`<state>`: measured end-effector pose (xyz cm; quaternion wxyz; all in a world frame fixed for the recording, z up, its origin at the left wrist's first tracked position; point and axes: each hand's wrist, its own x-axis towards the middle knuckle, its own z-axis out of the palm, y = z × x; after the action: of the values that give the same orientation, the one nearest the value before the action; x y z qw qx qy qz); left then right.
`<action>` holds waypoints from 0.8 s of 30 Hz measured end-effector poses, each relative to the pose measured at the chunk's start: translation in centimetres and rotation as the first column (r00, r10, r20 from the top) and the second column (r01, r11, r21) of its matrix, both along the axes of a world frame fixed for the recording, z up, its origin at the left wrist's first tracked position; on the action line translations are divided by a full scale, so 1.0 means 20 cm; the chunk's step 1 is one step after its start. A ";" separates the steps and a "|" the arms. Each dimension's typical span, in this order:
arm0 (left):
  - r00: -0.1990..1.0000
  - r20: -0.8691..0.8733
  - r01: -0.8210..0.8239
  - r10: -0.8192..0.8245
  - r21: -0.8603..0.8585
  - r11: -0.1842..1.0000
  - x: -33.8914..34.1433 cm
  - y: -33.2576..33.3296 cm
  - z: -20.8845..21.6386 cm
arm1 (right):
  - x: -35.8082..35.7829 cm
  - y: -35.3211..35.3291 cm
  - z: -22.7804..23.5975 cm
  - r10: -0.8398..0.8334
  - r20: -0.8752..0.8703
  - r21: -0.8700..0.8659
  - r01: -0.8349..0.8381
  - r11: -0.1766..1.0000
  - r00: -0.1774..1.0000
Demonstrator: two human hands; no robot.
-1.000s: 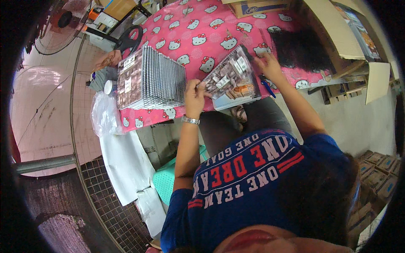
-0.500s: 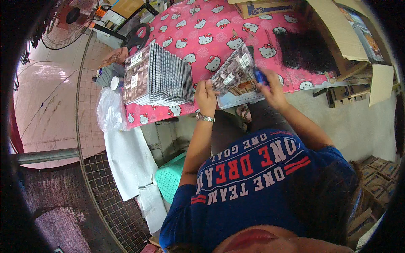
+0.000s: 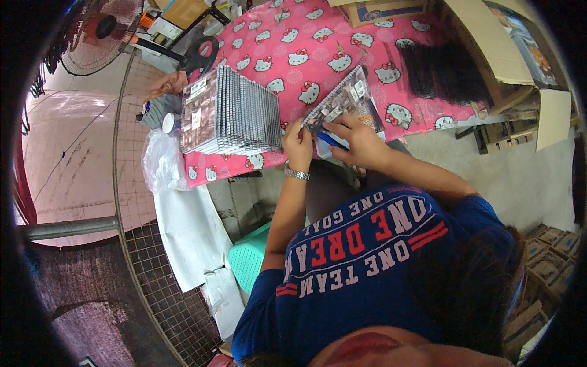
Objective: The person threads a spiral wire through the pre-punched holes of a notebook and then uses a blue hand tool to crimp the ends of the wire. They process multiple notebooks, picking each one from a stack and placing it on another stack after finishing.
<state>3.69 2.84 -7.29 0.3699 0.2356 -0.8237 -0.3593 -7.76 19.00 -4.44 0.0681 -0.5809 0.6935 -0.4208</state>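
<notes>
Head view, upper centre: right hand grips a blue-handled tool, tip leftward, beside the left hand, pinching the spiral notebook low-left, its binding slanting up-right.

The stack of notebooks stands on the left part of the surface, near its front edge. Just right of it, at the same edge, lies another notebook, with the left hand at its near left corner and a hand tool in the right hand over its near end. A plastic bag hangs left of the stack; the open carton sits at far right. A stool is below, in front of the surface.
</notes>
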 end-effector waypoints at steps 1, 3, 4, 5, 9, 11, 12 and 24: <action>1.000 -0.015 0.009 -0.009 -0.023 1.000 0.00 0.01 0.01 | -0.01 0.00 0.00 0.053 0.458 0.086 -0.104 0.991 0.887; 0.999 -0.045 0.020 -0.023 -0.069 0.997 0.00 0.02 0.03 | -0.04 -0.01 0.02 -0.027 0.989 0.079 -0.371 0.925 0.143; 0.999 -0.015 0.039 -0.041 -0.090 0.995 -0.01 0.00 0.03 | -0.02 0.00 0.06 0.013 1.000 -0.012 -0.348 0.937 -0.001; 0.999 -0.007 0.041 -0.042 -0.076 0.996 -0.01 -0.03 0.04 | -0.01 0.01 0.06 0.094 0.989 -0.060 -0.279 0.958 0.112; 0.984 -0.169 0.070 -0.055 0.085 0.994 -0.07 -0.10 0.49 | -0.14 0.10 0.01 0.136 0.722 -0.108 -0.084 0.991 0.678; 0.979 -0.202 -0.043 0.018 -0.121 0.992 -0.02 -0.22 0.82 | -0.30 0.19 -0.10 -0.094 0.483 0.022 0.096 0.995 0.870; 0.963 -0.267 -0.041 -0.026 -0.243 0.969 0.04 -0.31 1.00 | -0.36 0.23 -0.15 -0.247 0.345 0.125 0.217 0.968 0.906; 0.882 0.453 0.123 0.127 -0.484 0.867 -0.08 -1.00 1.33 | -0.60 0.24 -0.39 -0.380 -0.141 0.496 0.397 0.772 0.914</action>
<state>2.17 -17.26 19.29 0.2073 0.2129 -0.9526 -0.0656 -19.83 23.74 -12.32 0.1208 -0.3924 0.8860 -0.2154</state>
